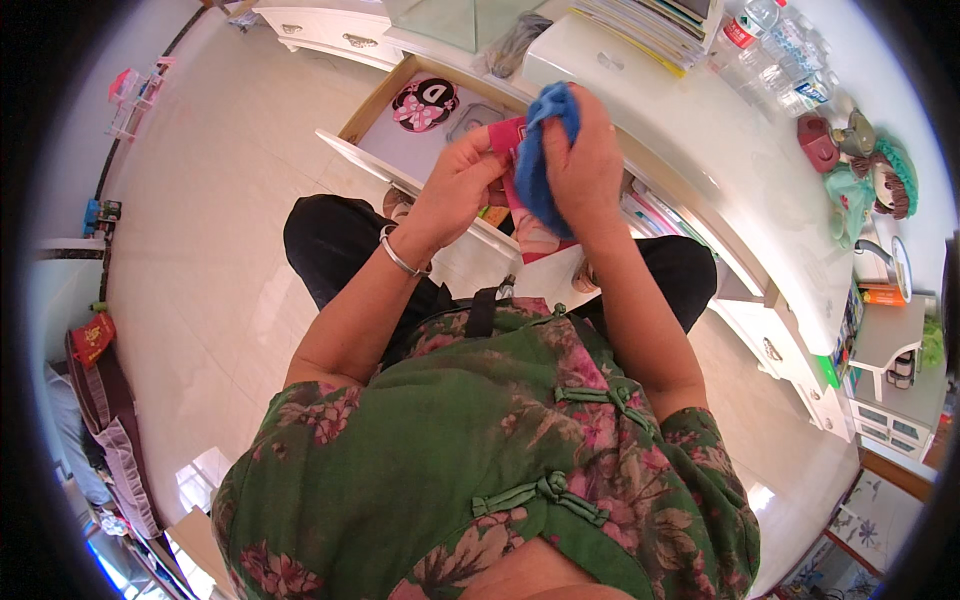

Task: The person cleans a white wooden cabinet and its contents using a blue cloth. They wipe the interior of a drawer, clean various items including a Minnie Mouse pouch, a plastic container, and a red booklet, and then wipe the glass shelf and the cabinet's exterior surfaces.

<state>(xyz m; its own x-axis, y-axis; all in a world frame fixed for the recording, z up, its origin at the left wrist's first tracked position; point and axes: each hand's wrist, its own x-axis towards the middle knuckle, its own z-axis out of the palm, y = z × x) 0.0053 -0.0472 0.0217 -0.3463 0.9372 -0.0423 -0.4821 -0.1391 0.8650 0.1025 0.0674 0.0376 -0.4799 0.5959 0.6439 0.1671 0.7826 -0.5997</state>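
Observation:
My left hand (456,182) pinches the left edge of a red and pink printed packet or booklet (536,238), held above an open white drawer (375,161). A blue cloth (541,176) is bunched in my right hand (589,169) and lies against the packet, covering much of its face. In the drawer's left part is a black and pink bow-patterned mouse-head piece (425,105). Beside it sits a clear plastic box (474,120), partly hidden by my left hand. Other drawer contents show only in part below my hands.
On the white cabinet top (660,97) stand a stack of papers (645,30), several plastic bottles (780,56), a doll (889,180) and a glass tank (442,22). More books (660,210) show in the drawer's right part. My knees flank the drawer.

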